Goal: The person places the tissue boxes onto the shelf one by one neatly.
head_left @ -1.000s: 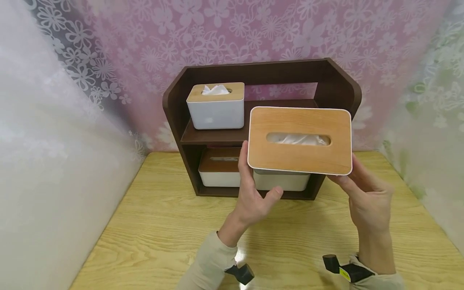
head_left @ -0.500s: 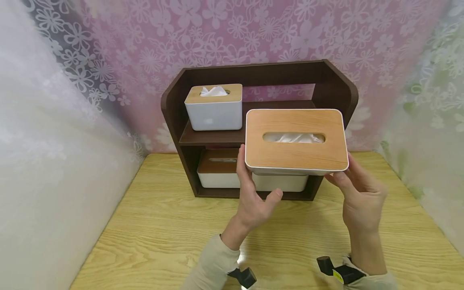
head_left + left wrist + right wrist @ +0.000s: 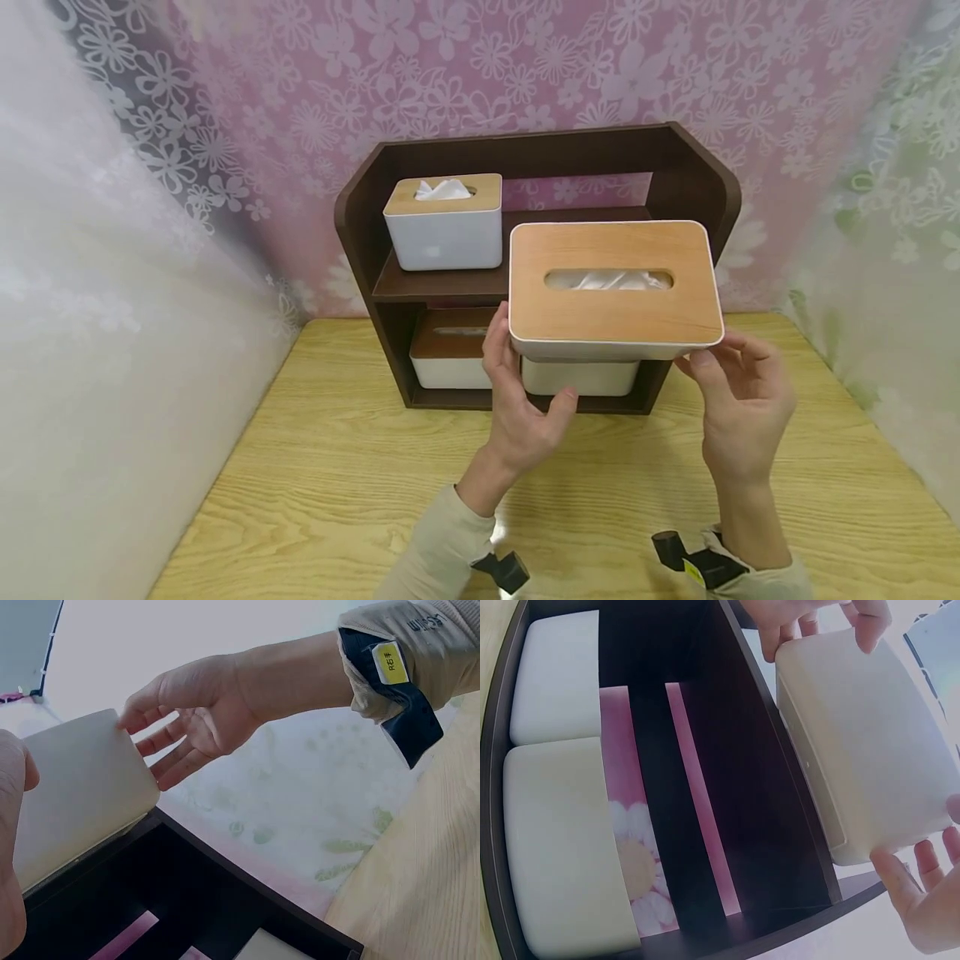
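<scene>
Between my two hands is a white tissue box [image 3: 615, 312] with a light wood lid and a tissue inside its slot. My left hand [image 3: 525, 425] holds its left end, with the thumb at the front and fingers along the side. At the right end, my right hand [image 3: 746, 408] grips the lower corner between thumb and fingers. In the right wrist view the box's underside edge is close to the upper shelf board [image 3: 780, 772]. The left wrist view shows my right hand's fingertips on the box end, my left hand [image 3: 11, 832] partly cut off.
A dark brown two-tier shelf [image 3: 442, 286] stands on the wooden table [image 3: 322, 467] against floral walls. Another wood-lidded tissue box [image 3: 447, 237] sits upper left. Below are a brown-lidded box [image 3: 452, 372] and a cream box [image 3: 577, 379], its top hidden by the held box.
The held tissue box has shifted slightly left and tilted so more of its front shows. My right hand has moved a little left with it; my left fingers have bent more at the side.
</scene>
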`<action>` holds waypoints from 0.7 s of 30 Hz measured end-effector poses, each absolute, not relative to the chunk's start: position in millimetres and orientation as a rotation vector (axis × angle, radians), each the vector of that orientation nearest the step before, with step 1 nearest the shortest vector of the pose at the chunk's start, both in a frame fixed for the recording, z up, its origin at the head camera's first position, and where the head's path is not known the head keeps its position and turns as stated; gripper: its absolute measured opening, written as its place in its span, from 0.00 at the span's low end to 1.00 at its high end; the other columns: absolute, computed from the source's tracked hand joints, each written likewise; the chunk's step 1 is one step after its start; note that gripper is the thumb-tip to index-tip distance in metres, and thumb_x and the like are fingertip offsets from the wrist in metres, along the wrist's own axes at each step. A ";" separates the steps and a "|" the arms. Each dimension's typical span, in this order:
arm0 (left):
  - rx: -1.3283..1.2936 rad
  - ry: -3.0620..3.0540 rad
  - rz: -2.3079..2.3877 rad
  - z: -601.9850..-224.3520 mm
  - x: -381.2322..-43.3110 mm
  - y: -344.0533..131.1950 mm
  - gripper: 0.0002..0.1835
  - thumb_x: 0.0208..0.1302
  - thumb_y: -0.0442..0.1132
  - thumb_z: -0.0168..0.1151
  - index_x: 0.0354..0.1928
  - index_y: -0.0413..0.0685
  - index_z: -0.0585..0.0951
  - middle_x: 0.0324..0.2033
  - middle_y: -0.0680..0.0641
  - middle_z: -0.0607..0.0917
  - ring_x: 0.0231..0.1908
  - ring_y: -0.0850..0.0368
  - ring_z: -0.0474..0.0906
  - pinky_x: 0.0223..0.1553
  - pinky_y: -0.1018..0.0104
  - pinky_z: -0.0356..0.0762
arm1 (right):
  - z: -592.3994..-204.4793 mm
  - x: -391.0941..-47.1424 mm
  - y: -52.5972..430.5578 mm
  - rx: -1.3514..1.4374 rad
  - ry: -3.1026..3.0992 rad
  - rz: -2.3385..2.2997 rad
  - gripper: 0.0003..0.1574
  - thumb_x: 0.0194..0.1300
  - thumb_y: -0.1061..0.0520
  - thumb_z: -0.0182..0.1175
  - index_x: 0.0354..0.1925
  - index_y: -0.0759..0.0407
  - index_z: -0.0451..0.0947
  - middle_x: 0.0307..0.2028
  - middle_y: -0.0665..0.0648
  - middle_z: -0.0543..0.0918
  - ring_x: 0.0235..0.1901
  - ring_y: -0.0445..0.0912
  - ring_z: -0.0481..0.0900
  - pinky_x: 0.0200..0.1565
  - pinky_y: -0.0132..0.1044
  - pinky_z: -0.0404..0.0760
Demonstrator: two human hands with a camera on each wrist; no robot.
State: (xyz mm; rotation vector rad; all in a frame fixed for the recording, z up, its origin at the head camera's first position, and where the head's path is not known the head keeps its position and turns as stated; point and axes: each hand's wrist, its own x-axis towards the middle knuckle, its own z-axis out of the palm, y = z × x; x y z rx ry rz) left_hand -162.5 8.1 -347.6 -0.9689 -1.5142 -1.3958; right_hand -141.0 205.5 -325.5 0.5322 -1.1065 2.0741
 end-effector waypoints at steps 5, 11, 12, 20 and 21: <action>-0.985 -1.524 -1.358 -343.1 -162.5 5.6 0.52 0.50 0.27 0.57 0.76 0.38 0.41 0.73 0.32 0.45 0.71 0.34 0.52 0.70 0.45 0.57 | -325.9 -139.0 206.6 0.540 -1.133 2.034 0.18 0.60 0.81 0.52 0.50 0.87 0.71 0.43 0.68 0.84 0.42 0.55 0.85 0.43 0.41 0.86; -0.944 -1.616 -1.259 -335.7 -160.1 -0.5 0.55 0.50 0.27 0.58 0.77 0.39 0.39 0.72 0.30 0.48 0.71 0.37 0.52 0.68 0.46 0.59 | -325.6 -137.8 207.9 0.619 -1.167 1.992 0.24 0.59 0.82 0.48 0.55 0.85 0.71 0.50 0.68 0.83 0.51 0.56 0.82 0.48 0.40 0.84; -0.938 -1.632 -1.256 -334.6 -159.8 -1.7 0.55 0.49 0.26 0.58 0.77 0.39 0.39 0.72 0.30 0.49 0.71 0.37 0.52 0.68 0.46 0.60 | -325.5 -137.9 207.7 0.638 -1.172 1.988 0.25 0.59 0.82 0.48 0.56 0.85 0.71 0.51 0.68 0.82 0.53 0.56 0.81 0.50 0.40 0.83; -0.925 -1.691 -1.301 -327.3 -159.5 -8.1 0.53 0.53 0.27 0.58 0.77 0.39 0.39 0.74 0.34 0.50 0.70 0.40 0.56 0.65 0.49 0.65 | -325.5 -138.2 202.0 0.720 -1.199 1.952 0.35 0.54 0.86 0.45 0.60 0.77 0.73 0.58 0.66 0.78 0.58 0.55 0.77 0.57 0.38 0.78; -0.929 -1.686 -1.314 -327.0 -159.5 -8.2 0.52 0.52 0.26 0.58 0.76 0.38 0.39 0.74 0.35 0.50 0.69 0.40 0.57 0.65 0.50 0.66 | -325.6 -137.8 201.8 0.728 -1.202 1.949 0.35 0.54 0.86 0.45 0.60 0.77 0.73 0.58 0.66 0.78 0.58 0.55 0.77 0.57 0.39 0.78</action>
